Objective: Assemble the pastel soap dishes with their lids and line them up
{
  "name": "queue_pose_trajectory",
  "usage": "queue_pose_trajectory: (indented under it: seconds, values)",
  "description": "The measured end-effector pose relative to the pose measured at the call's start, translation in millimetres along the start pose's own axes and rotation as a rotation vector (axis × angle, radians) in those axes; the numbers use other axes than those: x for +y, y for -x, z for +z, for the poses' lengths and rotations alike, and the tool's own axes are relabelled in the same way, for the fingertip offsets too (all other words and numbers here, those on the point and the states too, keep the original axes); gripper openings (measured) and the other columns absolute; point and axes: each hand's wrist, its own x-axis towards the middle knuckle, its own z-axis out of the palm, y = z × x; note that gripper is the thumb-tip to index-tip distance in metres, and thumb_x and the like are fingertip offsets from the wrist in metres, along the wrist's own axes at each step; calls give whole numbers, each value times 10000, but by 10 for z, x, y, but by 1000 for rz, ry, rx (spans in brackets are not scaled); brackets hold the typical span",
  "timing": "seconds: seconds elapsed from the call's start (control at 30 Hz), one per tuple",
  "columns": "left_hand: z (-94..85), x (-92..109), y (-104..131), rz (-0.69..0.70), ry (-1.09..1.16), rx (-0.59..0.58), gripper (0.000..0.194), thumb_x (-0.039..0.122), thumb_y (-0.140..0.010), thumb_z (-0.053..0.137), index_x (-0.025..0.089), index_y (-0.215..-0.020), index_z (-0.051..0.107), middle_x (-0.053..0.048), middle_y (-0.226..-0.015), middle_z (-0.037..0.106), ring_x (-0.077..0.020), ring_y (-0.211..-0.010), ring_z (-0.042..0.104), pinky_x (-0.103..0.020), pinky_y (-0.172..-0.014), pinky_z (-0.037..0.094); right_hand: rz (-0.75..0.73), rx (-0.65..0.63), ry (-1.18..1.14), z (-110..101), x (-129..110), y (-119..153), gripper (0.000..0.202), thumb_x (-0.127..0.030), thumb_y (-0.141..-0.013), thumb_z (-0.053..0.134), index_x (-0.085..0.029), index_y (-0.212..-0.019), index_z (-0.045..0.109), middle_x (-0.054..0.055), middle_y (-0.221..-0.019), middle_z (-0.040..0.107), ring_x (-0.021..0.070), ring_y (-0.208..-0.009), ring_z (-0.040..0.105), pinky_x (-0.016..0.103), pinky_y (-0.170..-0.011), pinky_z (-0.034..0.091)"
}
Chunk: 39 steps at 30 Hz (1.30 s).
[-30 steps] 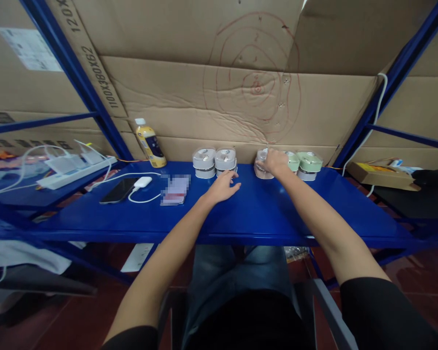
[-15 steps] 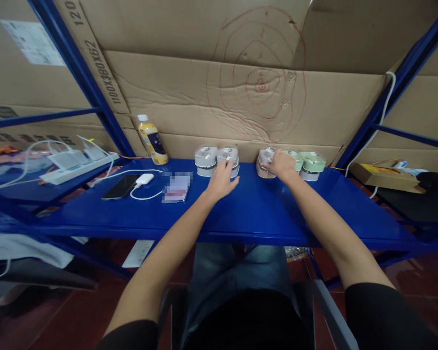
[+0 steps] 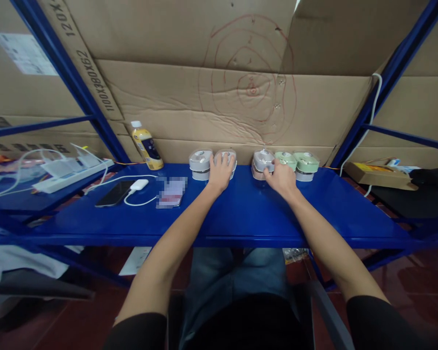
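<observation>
My left hand (image 3: 222, 171) lies over a pale two-tiered container (image 3: 232, 154) with a clear top. Its fingers spread across the container's top and left side, with the thumb by the right side. Against the left of that hand stands a similar grey-white container (image 3: 200, 167). My right hand (image 3: 282, 179) has curled fingers, thumb and forefinger pressed on the right front of a container (image 3: 262, 160) with a greyish upper tier and a pinkish lower one. Two green-topped containers stand just to the right, a nearer-to-hand one (image 3: 286, 156) partly hidden and an outer one (image 3: 306, 163).
On the blue shelf (image 3: 241, 218) at left lie a black phone (image 3: 113, 193), a white charger (image 3: 139, 184) with its cable, and a blurred-out phone-like item (image 3: 172, 192). A yellow bottle (image 3: 146, 146) stands behind. Cardboard (image 3: 160, 97) backs the shelf; blue posts (image 3: 71, 82) flank it.
My left hand has moved forward from the front of its container onto the top. My right hand has drawn back slightly, at the pinkish container's right side. The whole view has shifted a little.
</observation>
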Motion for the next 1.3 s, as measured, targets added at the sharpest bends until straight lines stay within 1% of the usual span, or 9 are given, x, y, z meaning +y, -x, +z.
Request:
queue_pose_trajectory:
  seconds: [0.17, 0.27, 0.43, 0.53, 0.67, 0.87, 1.03, 1.13, 1.3]
  values:
    - [-192, 18, 265, 206, 90, -39, 627, 215, -1024, 606, 258, -1634, 466, -140, -1731, 452, -431, -1653, 274, -739, -1319, 144, -144, 128, -342, 51, 100, -76, 409, -494, -1008, 558, -173, -1196, 728, 112, -843, 776, 323, -861, 748, 459, -866, 584]
    - [-241, 6, 487, 445, 261, -83, 662, 358, -1053, 639, 277, -1669, 410, -112, -1707, 497, -395, -1655, 300, -690, -1337, 235, -400, 135, -539, 82, 192, -108, 484, -612, -945, 668, -199, -1191, 729, 104, -958, 775, 297, -891, 742, 467, -897, 600]
    - [-254, 41, 762, 592, 458, -205, 616, 387, -1104, 561, 340, -1688, 368, -77, -1717, 484, -314, -1666, 319, -639, -1359, 282, -760, -303, -515, 136, 272, -84, 979, -733, -702, 892, -245, -1505, 616, 162, -1562, 591, 392, -1444, 567, 561, -1201, 477]
    - [-266, 45, 803, 470, 498, -256, 626, 456, -1052, 663, 340, -1635, 464, -98, -1760, 400, -351, -1662, 319, -625, -1340, 332, -738, -464, -445, 212, 242, -37, 1076, -715, -654, 931, -229, -1549, 585, 169, -1519, 626, 403, -1406, 595, 585, -1199, 475]
    - [-255, 14, 782, 299, 530, -265, 857, 591, -828, 895, 285, -1554, 556, -158, -1689, 465, -409, -1579, 447, -597, -1306, 394, -708, -430, -383, 307, 120, 60, 1058, -727, -657, 927, -194, -1514, 609, 185, -1386, 663, 407, -1300, 643, 580, -1117, 528]
    - [-186, -20, 783, 112, 576, -295, 1186, 596, -713, 956, 213, -1666, 363, -219, -1644, 512, -438, -1514, 520, -604, -1264, 423, -662, -401, -342, 328, -52, 188, 1100, -768, -670, 903, -176, -1536, 574, 198, -1355, 635, 413, -1263, 652, 553, -1059, 559]
    - [-198, -43, 791, 111, 556, -357, 1286, 539, -708, 956, 203, -1725, 243, -223, -1702, 446, -437, -1546, 484, -592, -1279, 400, -610, -377, -440, 232, 84, 46, 955, -755, -757, 849, -156, -1465, 626, 193, -1320, 704, 360, -1158, 701, 519, -1016, 578]
    - [-230, -41, 784, 157, 541, -356, 1185, 510, -755, 919, 234, -1722, 292, -185, -1700, 457, -416, -1536, 499, -572, -1278, 408, -518, -337, -500, 168, 264, -93, 822, -744, -828, 793, -189, -1419, 660, 159, -1289, 749, 342, -1122, 722, 516, -1008, 583]
    - [-264, -8, 784, 257, 487, -379, 533, 482, -913, 768, 242, -1389, 752, -148, -1539, 553, -364, -1456, 573, -523, -1285, 415, -334, -236, -511, 133, 452, -220, 706, -776, -977, 572, -197, -1360, 704, 166, -1275, 770, 357, -1109, 735, 553, -1023, 572]
